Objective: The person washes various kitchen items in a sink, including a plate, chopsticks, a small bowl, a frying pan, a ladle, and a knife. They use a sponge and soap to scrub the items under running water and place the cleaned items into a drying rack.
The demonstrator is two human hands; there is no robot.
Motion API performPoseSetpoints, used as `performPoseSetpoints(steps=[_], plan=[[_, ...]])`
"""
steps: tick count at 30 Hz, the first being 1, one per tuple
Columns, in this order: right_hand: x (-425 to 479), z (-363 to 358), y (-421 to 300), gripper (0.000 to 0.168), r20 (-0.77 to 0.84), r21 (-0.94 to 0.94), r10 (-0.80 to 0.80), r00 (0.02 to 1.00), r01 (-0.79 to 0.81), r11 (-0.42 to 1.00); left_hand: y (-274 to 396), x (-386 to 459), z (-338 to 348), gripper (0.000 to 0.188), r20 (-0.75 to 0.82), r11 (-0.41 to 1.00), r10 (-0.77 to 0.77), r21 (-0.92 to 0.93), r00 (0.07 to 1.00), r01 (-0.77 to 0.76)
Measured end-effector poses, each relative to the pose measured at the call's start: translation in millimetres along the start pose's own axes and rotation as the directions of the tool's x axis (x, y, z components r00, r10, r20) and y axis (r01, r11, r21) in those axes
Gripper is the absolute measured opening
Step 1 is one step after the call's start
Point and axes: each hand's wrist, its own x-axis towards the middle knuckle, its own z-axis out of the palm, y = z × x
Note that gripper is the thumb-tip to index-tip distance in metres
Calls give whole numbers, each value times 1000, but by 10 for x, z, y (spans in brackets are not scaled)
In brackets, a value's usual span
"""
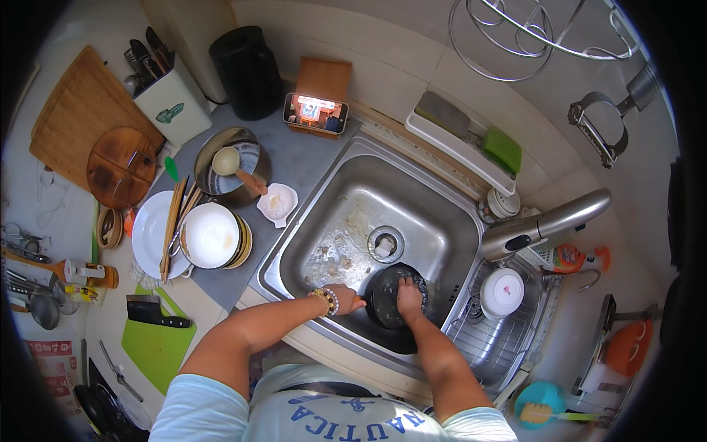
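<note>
A dark pan (386,317) is tilted in the near part of a stainless steel sink (353,188). My left hand (343,299) is closed around the pan's handle, with beaded bracelets on the wrist. My right hand (409,299) presses its fingers against the pan's wet, dark surface. Whether anything lies under those fingers is hidden. Behind the pan is the sink drain (385,244), with a whitish lump in it. Food scraps (331,265) and water lie on the sink floor to its left.
Left of the sink stand stacked bowls (211,236), a white plate (152,232) with chopsticks, and a metal pot (207,179) with a ladle. A cleaver (152,312) lies on a green cutting board (160,342). The faucet (547,224) and a dish rack (491,348) are at right.
</note>
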Motion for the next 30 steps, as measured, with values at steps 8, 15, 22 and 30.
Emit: performPoseSetpoints(steps=[8,15,22,30], plan=[[-234,163,-161,22,400,643,-131,907,-176,745,21,47,39,51,76,1000,-24,-15,997,25],[99,29,-135,44,-180,401,-126,976,190,896,-18,34,9,52,54,999,-33,-17,998,34],[-214,96,-93,49,191,422,-56,980,-31,906,-14,9,-127,53,59,1000,-19,-23,998,20],[65,156,-133,57,90,363,92,992,-119,924,-44,-59,-129,51,-46,999,-44,-8,998,43]])
